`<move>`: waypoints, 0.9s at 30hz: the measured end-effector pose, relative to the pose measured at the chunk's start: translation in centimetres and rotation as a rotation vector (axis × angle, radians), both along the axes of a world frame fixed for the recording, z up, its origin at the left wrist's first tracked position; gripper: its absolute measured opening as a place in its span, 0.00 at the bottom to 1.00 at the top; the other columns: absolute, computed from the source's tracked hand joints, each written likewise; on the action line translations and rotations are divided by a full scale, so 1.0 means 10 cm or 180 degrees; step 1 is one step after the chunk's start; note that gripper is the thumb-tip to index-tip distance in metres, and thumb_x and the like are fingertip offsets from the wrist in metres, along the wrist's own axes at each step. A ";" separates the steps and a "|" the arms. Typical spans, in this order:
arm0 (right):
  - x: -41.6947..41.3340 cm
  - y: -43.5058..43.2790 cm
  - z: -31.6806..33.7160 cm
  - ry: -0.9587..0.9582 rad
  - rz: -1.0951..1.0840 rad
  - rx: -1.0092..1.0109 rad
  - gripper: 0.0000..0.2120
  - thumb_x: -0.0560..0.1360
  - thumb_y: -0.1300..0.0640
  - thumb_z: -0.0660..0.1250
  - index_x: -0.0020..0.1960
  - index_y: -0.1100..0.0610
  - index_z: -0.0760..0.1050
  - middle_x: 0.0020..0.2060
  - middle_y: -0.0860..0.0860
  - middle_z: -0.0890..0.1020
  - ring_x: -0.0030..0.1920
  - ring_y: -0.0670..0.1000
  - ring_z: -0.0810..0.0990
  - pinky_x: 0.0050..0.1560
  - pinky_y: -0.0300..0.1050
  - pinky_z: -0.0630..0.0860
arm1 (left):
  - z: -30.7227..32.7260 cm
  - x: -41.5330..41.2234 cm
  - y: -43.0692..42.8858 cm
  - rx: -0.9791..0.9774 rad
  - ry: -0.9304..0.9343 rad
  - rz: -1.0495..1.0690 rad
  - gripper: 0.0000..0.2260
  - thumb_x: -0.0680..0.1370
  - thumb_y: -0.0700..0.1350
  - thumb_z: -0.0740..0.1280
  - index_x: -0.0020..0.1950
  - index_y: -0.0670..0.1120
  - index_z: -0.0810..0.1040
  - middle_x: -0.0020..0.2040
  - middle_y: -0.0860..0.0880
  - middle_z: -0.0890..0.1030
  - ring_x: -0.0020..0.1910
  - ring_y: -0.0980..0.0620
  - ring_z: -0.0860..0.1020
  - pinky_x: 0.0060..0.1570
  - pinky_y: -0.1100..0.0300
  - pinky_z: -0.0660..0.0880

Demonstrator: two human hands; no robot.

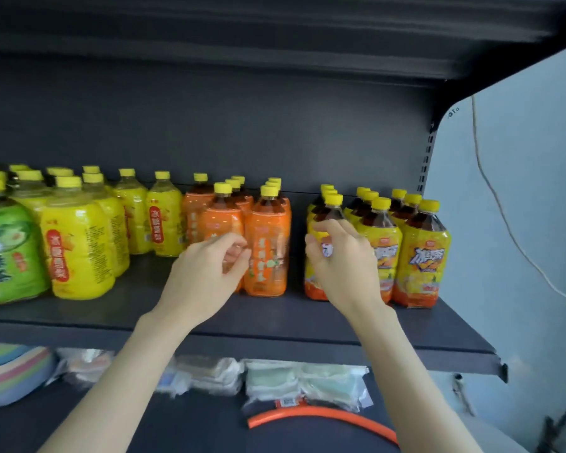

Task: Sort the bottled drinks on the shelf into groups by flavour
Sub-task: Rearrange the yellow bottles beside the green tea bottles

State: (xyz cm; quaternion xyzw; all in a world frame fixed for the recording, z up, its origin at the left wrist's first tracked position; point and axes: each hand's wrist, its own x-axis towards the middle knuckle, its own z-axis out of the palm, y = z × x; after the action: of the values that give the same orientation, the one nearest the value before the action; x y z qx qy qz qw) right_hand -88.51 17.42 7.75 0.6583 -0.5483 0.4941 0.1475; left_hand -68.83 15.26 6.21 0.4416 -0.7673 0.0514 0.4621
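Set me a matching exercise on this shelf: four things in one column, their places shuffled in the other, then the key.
Things
1. green-label bottle
2. orange-label bottles
3. dark-tea bottles
4. orange hose

Places
A. right end of the upper shelf
B. on the lower shelf
C. left edge of the view
D. middle of the upper shelf, at the left hand

Pairs: 1-C, 2-D, 3-A, 4-B
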 end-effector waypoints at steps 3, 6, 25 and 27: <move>0.61 0.10 -0.13 0.0025 0.0196 0.0066 0.11 0.78 0.54 0.64 0.56 0.59 0.78 0.50 0.54 0.80 0.45 0.58 0.80 0.40 0.52 0.77 | -0.05 0.62 0.17 -0.0050 -0.0072 0.0124 0.07 0.78 0.48 0.65 0.52 0.47 0.79 0.43 0.52 0.83 0.43 0.53 0.81 0.42 0.53 0.79; 1.26 0.17 -0.32 -0.0045 0.0238 0.0248 0.12 0.79 0.53 0.63 0.56 0.59 0.78 0.51 0.55 0.80 0.43 0.59 0.80 0.40 0.52 0.76 | -0.15 1.31 0.32 0.0039 -0.0130 0.0204 0.08 0.77 0.49 0.65 0.51 0.47 0.79 0.42 0.53 0.82 0.43 0.52 0.81 0.41 0.55 0.78; 3.75 -0.77 -0.55 -0.0405 0.0602 0.0554 0.15 0.78 0.52 0.65 0.62 0.57 0.75 0.58 0.52 0.78 0.58 0.53 0.76 0.53 0.53 0.75 | -0.59 3.75 -0.69 -0.0211 0.0514 0.0697 0.27 0.73 0.50 0.70 0.68 0.41 0.67 0.65 0.42 0.69 0.65 0.45 0.68 0.61 0.56 0.67; 3.83 -0.97 -0.56 -0.0427 0.0525 0.0556 0.19 0.77 0.50 0.66 0.65 0.57 0.72 0.61 0.52 0.75 0.62 0.53 0.73 0.56 0.50 0.73 | -0.62 3.81 -0.90 -0.0024 0.0755 0.0632 0.34 0.72 0.54 0.71 0.72 0.42 0.61 0.69 0.42 0.64 0.69 0.45 0.64 0.65 0.52 0.64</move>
State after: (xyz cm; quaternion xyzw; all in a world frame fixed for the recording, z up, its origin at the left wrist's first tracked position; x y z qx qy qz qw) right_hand -50.25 7.75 2.10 0.6770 -0.5419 0.4978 0.0115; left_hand -30.69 6.24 -0.01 0.5165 -0.6597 0.0471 0.5438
